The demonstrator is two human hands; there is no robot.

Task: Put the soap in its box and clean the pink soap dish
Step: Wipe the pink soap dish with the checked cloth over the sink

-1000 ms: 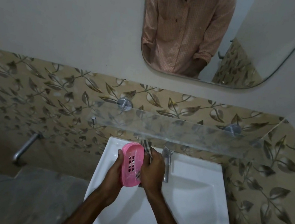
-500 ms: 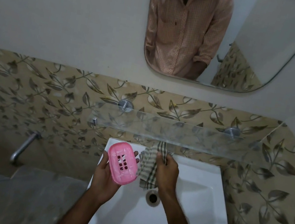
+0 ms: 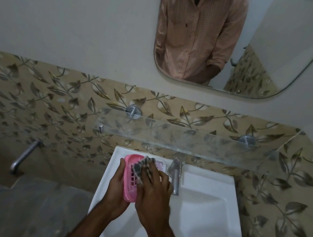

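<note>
Over the white sink (image 3: pixel 207 220), my left hand (image 3: pixel 116 192) grips the pink soap dish (image 3: pixel 130 178) from its left side, with the slotted inside facing up. My right hand (image 3: pixel 152 192) presses a checked cloth (image 3: pixel 141 164) down into the dish, fingers over the cloth. A pale soap box (image 3: pixel 161 164) lies on the sink's back ledge, just behind my right hand and partly hidden by it. The soap itself is not visible.
A chrome tap (image 3: pixel 176 173) stands on the ledge just right of my hands. A glass shelf (image 3: pixel 189 141) juts out above the sink. Another tap (image 3: pixel 25 155) sticks out of the tiled wall at left. A mirror (image 3: pixel 267 43) hangs above.
My right hand has brought the cloth from beside the dish onto its inside. The dish has tilted from facing me to lying more lengthwise in my left hand.
</note>
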